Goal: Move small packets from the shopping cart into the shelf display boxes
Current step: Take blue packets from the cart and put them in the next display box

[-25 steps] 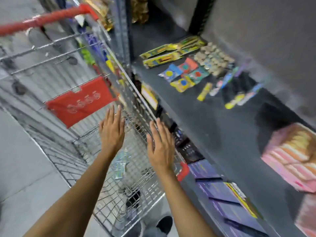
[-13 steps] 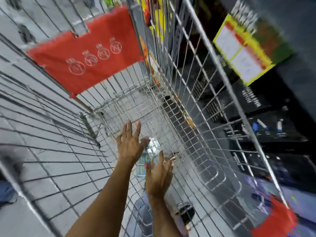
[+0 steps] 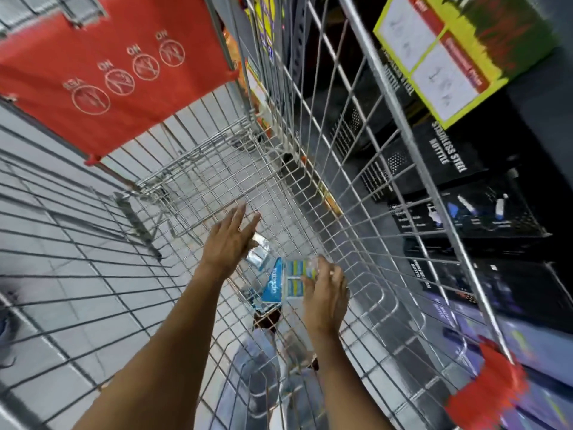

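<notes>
Both forearms reach down into the wire shopping cart (image 3: 356, 169). Right hand (image 3: 325, 293) — fingers curled onto the edge of a blue-and-white packet (image 3: 283, 285) near the cart floor; whether it grips firmly cannot be told. Left hand (image 3: 228, 240) — fingers spread, flat over a silvery packet (image 3: 259, 252), contact unclear. Beyond, the red child-seat flap (image 3: 114, 72); to the right, black boxes (image 3: 446, 156) on the shelving.
</notes>
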